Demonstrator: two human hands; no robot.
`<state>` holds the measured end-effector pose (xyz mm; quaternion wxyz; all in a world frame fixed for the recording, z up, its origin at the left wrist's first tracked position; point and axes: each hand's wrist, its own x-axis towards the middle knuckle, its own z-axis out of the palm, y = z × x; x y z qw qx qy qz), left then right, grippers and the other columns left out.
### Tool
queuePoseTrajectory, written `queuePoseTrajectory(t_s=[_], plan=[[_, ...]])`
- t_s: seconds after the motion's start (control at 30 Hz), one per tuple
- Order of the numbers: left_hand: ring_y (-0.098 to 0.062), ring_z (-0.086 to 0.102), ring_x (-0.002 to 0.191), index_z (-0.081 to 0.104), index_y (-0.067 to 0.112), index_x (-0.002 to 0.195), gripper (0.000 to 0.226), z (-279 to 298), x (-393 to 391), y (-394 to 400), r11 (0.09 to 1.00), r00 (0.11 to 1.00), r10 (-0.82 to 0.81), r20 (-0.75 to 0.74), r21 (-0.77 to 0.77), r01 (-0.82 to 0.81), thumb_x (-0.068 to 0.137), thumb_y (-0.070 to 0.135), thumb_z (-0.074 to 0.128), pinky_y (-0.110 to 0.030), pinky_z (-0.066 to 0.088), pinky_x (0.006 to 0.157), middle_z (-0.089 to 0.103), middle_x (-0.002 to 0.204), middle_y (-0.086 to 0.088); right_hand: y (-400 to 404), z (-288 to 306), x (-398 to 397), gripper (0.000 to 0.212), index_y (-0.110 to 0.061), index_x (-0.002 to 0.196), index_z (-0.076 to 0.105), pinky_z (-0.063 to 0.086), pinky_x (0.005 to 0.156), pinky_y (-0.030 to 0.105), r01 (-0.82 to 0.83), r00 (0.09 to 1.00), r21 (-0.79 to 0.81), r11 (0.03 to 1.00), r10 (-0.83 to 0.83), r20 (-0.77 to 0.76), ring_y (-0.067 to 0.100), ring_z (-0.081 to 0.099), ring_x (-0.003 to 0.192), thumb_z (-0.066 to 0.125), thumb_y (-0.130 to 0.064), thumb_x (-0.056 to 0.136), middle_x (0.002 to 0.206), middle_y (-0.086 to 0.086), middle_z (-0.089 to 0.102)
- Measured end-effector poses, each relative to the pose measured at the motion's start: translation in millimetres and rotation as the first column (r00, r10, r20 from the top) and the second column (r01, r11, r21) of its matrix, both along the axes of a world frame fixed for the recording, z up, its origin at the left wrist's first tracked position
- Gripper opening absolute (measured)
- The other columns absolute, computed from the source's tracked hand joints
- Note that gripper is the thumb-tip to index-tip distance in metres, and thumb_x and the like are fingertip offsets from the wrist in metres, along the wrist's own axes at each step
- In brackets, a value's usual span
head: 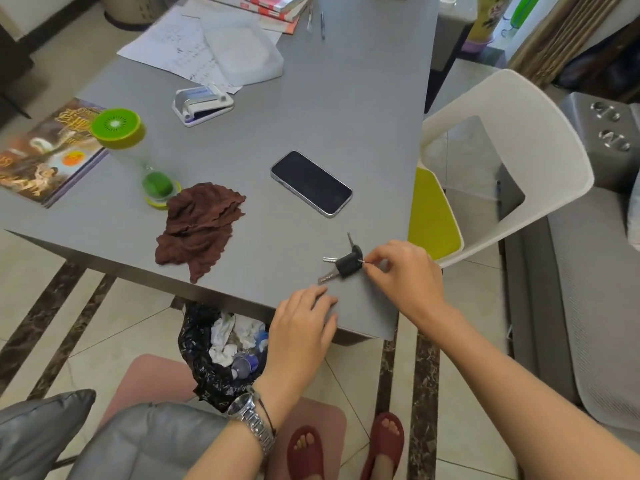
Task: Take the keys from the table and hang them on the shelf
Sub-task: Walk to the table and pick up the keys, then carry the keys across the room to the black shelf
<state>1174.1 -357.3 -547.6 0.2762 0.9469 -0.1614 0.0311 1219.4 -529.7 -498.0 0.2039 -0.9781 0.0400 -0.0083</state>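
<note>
Right grip (403, 275): thumb and forefinger pinched on the ring end of the keys (343, 263), other fingers curled. Left grip (301, 329): empty, fingers loosely spread, palm down, fingertips resting on the near edge of the grey surface (311, 109). A metal watch (251, 422) sits on my left wrist.

Keys: a small bunch with a black plastic head and several metal blades fanned out to the left and away from me. They lie on the surface near its front right corner, just beyond my left fingertips. Cannot tell whether the bunch is lifted at all.

Below the surface edge, near my left hand: a bin with a black liner (221, 355) holding crumpled tissue.

Further in: a dark phone (311, 183) lies face up, beyond the keys and apart from them. Left of it, a crumpled brown cloth (201, 226). Past the cloth, a green sand timer (138, 154) stands beside a book (45, 157).

Far end: loose papers (194, 46) and stacked books (266, 5). A white chair (519, 150) stands at the right side.
</note>
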Motion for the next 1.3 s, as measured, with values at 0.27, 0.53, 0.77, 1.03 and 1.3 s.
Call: queuePoseTrajectory(t_s=[0.27,0.53,0.77,1.03,1.3], plan=[[-0.013,0.051,0.11,0.062,0.019,0.109,0.023,25,5,10,0.999,0.99,-0.044,-0.137,-0.008,0.043,0.088,0.026,0.055,-0.022,0.034,0.087,0.06,0.12,0.003,-2,47,-6,0.009,-0.022,0.076,0.07,0.044,0.056,0.031,0.022,0.997,0.023,1.0,-0.024,0.077,0.02,0.061,0.077,0.063,-0.026,0.081,0.077,-0.004,0.069],[-0.013,0.056,0.099,0.063,0.021,0.1,0.017,112,19,16,0.987,1.0,-0.024,-0.016,-0.157,0.021,0.088,0.032,0.059,-0.03,0.046,0.083,0.066,0.103,0.005,-14,109,-32,0.009,-0.022,0.08,0.068,0.036,0.055,0.028,0.007,0.987,0.026,1.0,-0.011,0.16,0.013,0.055,0.074,0.062,-0.026,0.085,0.071,-0.014,0.055],[-0.014,0.057,0.092,0.067,0.021,0.094,0.013,192,23,-29,0.961,0.977,-0.158,0.142,-0.206,0.185,0.084,0.029,0.065,-0.026,0.04,0.076,0.069,0.094,0.004,-25,167,-62,0.008,-0.024,0.082,0.067,0.05,0.062,0.037,0.004,0.977,0.098,0.995,-0.025,0.213,0.012,0.055,0.078,0.062,-0.029,0.085,0.076,-0.012,0.063],[-0.014,0.057,0.081,0.068,0.024,0.088,0.009,243,-10,-82,0.899,0.913,-0.344,0.218,-0.204,0.387,0.084,0.03,0.063,-0.031,0.044,0.071,0.069,0.083,0.006,-58,221,-125,0.011,-0.022,0.087,0.068,0.047,0.069,0.035,0.069,0.952,0.047,0.997,-0.079,0.296,0.014,0.055,0.086,0.06,-0.03,0.087,0.086,-0.006,0.064],[-0.009,0.056,0.08,0.067,0.026,0.088,0.007,289,-108,-159,0.737,0.75,-0.591,0.298,-0.18,0.652,0.084,0.031,0.065,-0.028,0.046,0.07,0.067,0.082,0.008,-117,257,-263,0.007,-0.027,0.086,0.067,0.05,0.067,0.035,0.326,0.871,0.068,0.943,-0.328,0.366,0.012,0.058,0.083,0.062,-0.031,0.086,0.083,-0.009,0.068]])
